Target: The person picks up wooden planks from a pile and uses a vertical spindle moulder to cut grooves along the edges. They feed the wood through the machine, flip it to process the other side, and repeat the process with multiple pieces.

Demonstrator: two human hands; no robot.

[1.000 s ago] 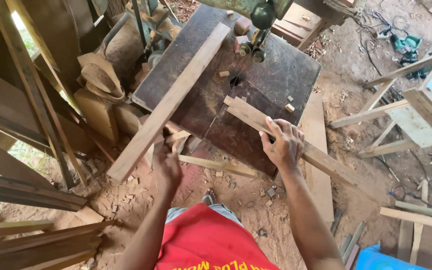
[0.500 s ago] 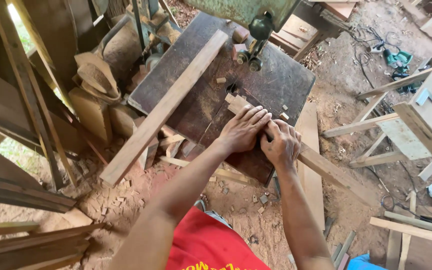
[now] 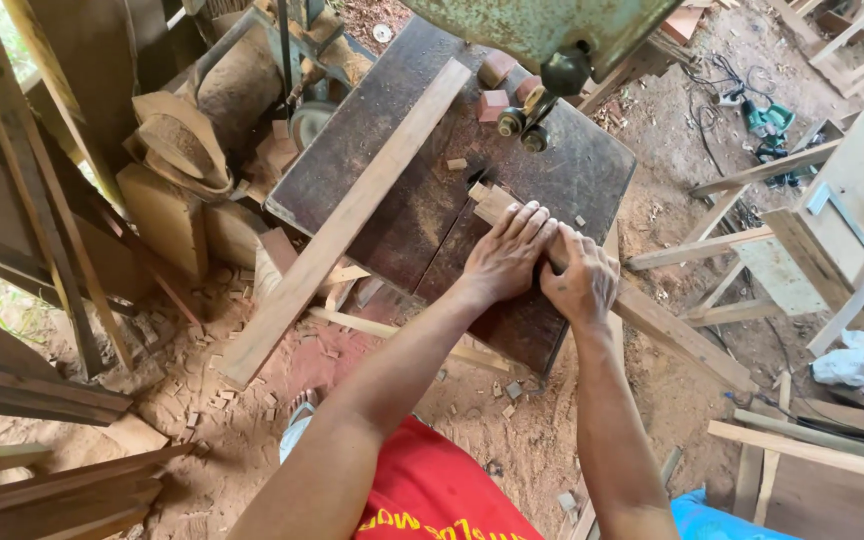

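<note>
- Both hands, left hand [image 3: 505, 258] and right hand [image 3: 582, 280], press flat, fingers closed, on the wooden strip [image 3: 652, 322] at the saw blade [image 3: 479, 178].
- Judged mid-cut on the counter [image 3: 422, 215]; next calls for steady feeding, fingers clear.

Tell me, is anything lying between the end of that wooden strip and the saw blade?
Nothing visible does. Both hands, left hand and right hand, press the wooden strip on the saw table; its end lies right by the blade.
</note>
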